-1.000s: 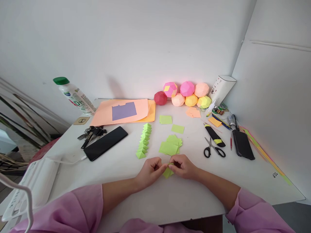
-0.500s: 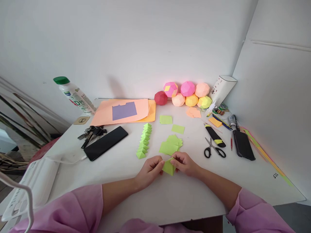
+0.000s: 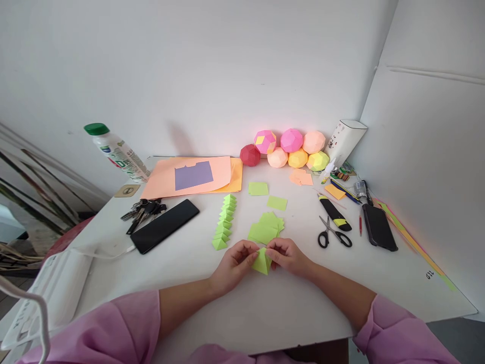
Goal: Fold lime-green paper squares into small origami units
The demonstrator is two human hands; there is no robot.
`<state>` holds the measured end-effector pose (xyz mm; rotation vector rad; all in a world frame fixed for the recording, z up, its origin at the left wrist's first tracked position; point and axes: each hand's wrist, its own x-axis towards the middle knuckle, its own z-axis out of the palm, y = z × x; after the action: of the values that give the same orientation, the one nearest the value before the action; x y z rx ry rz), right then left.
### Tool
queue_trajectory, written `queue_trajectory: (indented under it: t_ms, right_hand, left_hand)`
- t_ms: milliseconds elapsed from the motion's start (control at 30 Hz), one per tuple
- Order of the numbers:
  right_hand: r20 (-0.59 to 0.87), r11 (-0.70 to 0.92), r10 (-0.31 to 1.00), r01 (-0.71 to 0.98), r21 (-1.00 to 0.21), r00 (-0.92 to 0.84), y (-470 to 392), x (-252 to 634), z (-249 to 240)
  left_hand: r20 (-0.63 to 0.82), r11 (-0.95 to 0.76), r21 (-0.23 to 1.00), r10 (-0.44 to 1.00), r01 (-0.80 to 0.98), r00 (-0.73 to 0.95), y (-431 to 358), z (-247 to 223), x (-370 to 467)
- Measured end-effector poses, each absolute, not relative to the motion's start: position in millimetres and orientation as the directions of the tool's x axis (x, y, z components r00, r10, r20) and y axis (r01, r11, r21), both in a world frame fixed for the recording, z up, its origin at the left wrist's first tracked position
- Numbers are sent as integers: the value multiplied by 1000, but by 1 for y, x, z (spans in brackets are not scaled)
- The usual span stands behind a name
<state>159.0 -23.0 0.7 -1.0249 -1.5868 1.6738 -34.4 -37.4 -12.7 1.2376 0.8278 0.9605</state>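
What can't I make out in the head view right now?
Head view: parts of the held green paper, covered by the left hand and right hand.
Head view: lower sheets of the green pile, hidden by those on top.
Head view: fine print on the bottle, too small.
Head view: rest of the white cable, cut off by the picture's left edge.

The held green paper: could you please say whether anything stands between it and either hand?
Nothing visible does: the left hand and right hand pinch the paper directly, one at each side. The green pile lies beyond, not between.
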Motion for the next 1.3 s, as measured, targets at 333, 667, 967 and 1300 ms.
queue_trajectory:
  t_ms: [333,667,967,1300]
  right_hand:
    - [-73,-119,834,-50,-992,-546,-23,158,-1]
    - [-105,-80,846,70,-994,-522,-22,160,-5]
    - [-80,-96,874,-9,-995,-479,-21,161,-12]
    - [-97,-118,874,-15,-993,-475,-22,159,-7]
  left_hand:
    - [-104,136,976,977,-172,185,-34,-17,-33]
    - [-108,189,962,926,-198,361,-37,-7,-32]
    - [-46,153,961,911,-230,411,-38,-12,-31]
    - [-30,133,970,897,-203,441,-38,-14,-33]
